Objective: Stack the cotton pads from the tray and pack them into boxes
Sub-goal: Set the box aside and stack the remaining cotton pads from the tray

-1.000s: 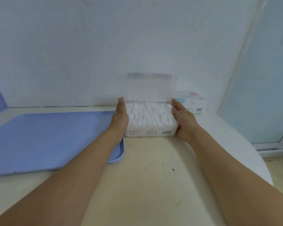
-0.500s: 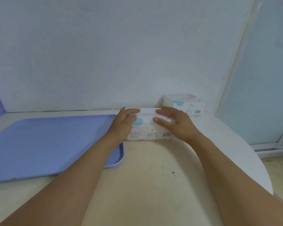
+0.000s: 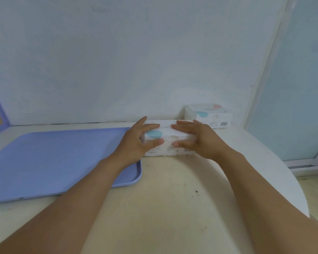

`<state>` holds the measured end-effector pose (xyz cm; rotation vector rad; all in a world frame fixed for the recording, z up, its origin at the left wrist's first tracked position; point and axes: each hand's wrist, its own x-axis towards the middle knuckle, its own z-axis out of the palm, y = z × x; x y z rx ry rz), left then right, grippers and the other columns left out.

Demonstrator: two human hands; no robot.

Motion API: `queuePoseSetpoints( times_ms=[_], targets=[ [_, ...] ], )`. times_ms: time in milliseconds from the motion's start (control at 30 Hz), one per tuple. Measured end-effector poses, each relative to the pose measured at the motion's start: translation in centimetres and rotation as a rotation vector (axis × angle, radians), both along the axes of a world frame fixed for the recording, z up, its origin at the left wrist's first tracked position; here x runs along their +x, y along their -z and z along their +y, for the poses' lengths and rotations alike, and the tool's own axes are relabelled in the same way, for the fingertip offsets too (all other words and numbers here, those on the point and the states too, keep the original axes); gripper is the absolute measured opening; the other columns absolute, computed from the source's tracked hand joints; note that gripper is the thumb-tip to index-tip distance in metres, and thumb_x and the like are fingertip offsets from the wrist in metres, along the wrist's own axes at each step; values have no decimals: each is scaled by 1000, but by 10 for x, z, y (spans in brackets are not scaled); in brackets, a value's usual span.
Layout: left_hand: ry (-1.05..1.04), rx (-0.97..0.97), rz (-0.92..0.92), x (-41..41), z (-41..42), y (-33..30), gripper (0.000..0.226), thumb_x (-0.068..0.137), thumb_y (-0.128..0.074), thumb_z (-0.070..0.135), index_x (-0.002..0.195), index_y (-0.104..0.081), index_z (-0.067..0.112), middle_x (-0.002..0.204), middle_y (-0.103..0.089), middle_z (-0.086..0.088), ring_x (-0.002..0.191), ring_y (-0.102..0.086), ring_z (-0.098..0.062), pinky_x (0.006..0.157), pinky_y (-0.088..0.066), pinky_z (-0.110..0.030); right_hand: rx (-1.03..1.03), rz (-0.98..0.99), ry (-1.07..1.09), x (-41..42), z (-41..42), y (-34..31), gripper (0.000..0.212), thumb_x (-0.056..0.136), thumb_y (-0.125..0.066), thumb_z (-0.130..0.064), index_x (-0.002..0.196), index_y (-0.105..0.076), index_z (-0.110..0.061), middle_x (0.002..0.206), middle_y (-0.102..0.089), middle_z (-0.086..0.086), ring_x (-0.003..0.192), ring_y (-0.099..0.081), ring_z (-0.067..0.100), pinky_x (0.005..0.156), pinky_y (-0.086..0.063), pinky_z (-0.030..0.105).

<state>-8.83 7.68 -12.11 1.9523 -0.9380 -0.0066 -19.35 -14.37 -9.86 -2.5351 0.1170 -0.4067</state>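
Note:
A white cotton pad box (image 3: 167, 133) with a teal spot on its lid stands shut on the table by the wall, just right of the blue tray (image 3: 53, 158). My left hand (image 3: 136, 143) lies over the box's left end, straight fingers on the lid and thumb against the front face. At the right end my right hand (image 3: 198, 142) does the same. No loose cotton pads show on the tray; those in the box are hidden under the lid.
A second shut cotton pad box (image 3: 209, 116) stands behind and to the right, against the wall. The cream table (image 3: 163, 198) curves away at its right edge. A frosted glass door (image 3: 292, 88) is at the right.
One second ago the lid stood up and white pads showed inside, with my hands at the box's sides. The lid has come down, and both hands now press on it.

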Motion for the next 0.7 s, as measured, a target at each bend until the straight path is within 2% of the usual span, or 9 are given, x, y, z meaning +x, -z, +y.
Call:
queuePoseSetpoints(
  times_ms=[67, 167, 267, 333, 433, 500, 567, 633, 700],
  targets=[
    [0, 5, -58, 1, -1, 1, 54, 80, -75, 51, 132, -61, 45, 160, -32, 17, 100, -47, 20, 90, -33, -2, 22, -15, 6, 2, -1, 3, 60, 81, -73, -59, 137, -54, -52, 153, -39, -30, 153, -16, 11, 125, -13, 41],
    [-14, 60, -142, 4, 2, 1, 64, 77, -66, 63, 138, -56, 45, 160, -33, 18, 110, -55, 0, 100, -40, -17, -4, -18, -2, 3, 3, 5, 55, 86, -67, -59, 138, -52, -54, 155, -36, -29, 154, -12, 12, 126, -8, 39],
    [16, 164, -193, 6, 1, 2, 55, 93, -60, 51, 145, -45, 46, 165, -23, 13, 145, -34, -10, 112, -32, -23, -216, 21, -39, 2, 7, 3, 61, 92, -56, -64, 149, -38, -52, 163, -25, -22, 154, -7, 18, 125, -3, 37],
    [23, 204, -180, 7, -1, 2, 52, 98, -56, 47, 147, -40, 48, 167, -16, 12, 150, -25, -10, 112, -25, -20, -328, 34, -20, 4, 12, 2, 61, 95, -44, -67, 152, -32, -51, 164, -22, -19, 155, -5, 20, 125, -9, 42],
    [-13, 249, -168, 10, -4, 0, 54, 102, -50, 44, 153, -33, 45, 169, -7, 9, 150, -25, -13, 107, -22, -18, -458, 26, 78, 12, 23, 6, 57, 101, -25, -65, 155, -26, -49, 165, -22, -17, 156, -4, 23, 126, -3, 48],
    [-30, 280, -153, 11, -6, -4, 60, 103, -49, 43, 157, -24, 39, 170, 2, 6, 153, -20, -15, 108, -19, -17, -500, -35, 123, 20, 30, 13, 53, 104, -24, -58, 155, -29, -44, 164, -28, -14, 156, -10, 23, 126, 1, 50],
    [-25, 337, -91, 9, -2, -9, 89, 94, -60, 53, 161, -5, 34, 168, 16, 6, 154, -9, -11, 110, -15, -18, -488, -137, 133, 28, 35, 21, 46, 108, -33, -43, 153, -39, -35, 159, -40, -7, 152, -24, 25, 126, -3, 44],
    [-27, 457, -7, 5, 11, -15, 139, 65, -77, 72, 159, 17, 29, 165, 25, 8, 154, 3, -8, 119, -11, -25, -422, -236, 132, 37, 39, 24, 41, 108, -43, -28, 148, -49, -28, 152, -50, -1, 145, -37, 26, 125, -11, 41],
    [-39, 607, 8, -3, 26, -16, 159, 49, -80, 80, 157, 22, 25, 168, 11, 8, 155, -4, -13, 124, -18, -33, -390, -293, 136, 44, 40, 28, 39, 106, -48, -21, 144, -55, -23, 147, -56, 2, 140, -43, 27, 123, -15, 41]
  ],
)
